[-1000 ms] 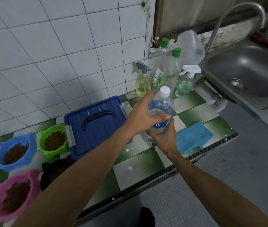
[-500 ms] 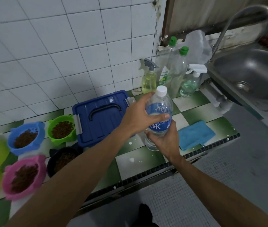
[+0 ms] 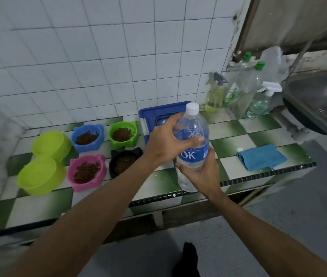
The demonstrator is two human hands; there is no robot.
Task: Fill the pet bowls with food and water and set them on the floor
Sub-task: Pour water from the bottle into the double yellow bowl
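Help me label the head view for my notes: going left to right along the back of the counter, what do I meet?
lime bowl → blue bowl → green bowl → blue box → yellow spray bottle → white-trigger spray bottle → sink

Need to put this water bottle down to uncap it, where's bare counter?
Bare tiles lie between the blue box and blue cloth, in front of the spray bottles. A front strip is free between the pink bowl and counter edge. Bowls crowd the left, bottles the back right corner.
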